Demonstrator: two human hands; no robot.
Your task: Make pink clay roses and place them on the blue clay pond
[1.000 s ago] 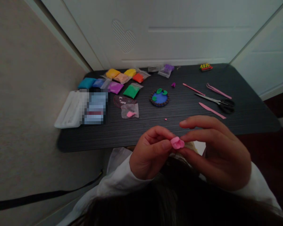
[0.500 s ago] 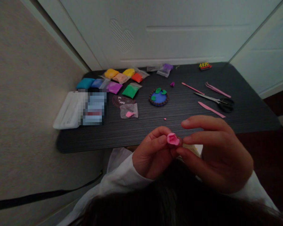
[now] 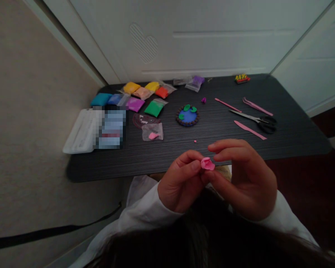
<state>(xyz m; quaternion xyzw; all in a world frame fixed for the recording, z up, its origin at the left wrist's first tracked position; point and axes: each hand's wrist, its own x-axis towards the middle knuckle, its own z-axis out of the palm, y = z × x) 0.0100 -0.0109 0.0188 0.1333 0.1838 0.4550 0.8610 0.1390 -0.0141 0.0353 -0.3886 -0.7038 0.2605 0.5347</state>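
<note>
Between the thumb and fingers of my left hand point(image 3: 181, 180) is a small pink clay flower point(image 3: 207, 163) with cupped petals, held over the near edge of the table. My right hand point(image 3: 244, 176) is close on its right side, fingers apart and curved, the thumb near or against the flower's underside; whether it touches I cannot tell. A tiny pink clay bit point(image 3: 195, 141) lies on the table beyond my hands. Farther back sits a round blue clay pond point(image 3: 187, 116) with a brown beaded rim and green lily pads.
Right of the pond lie scissors point(image 3: 254, 118), a pink clay knife point(image 3: 249, 130), a thin pink tool point(image 3: 228, 105) and pink tweezers point(image 3: 258, 107). Bags of coloured clay point(image 3: 154, 107), a bag with pink clay point(image 3: 152, 131) and a white tray point(image 3: 82, 130) fill the left.
My right hand has moved left, closer to the flower. The flower has shifted slightly right and turned in my left fingers.
</note>
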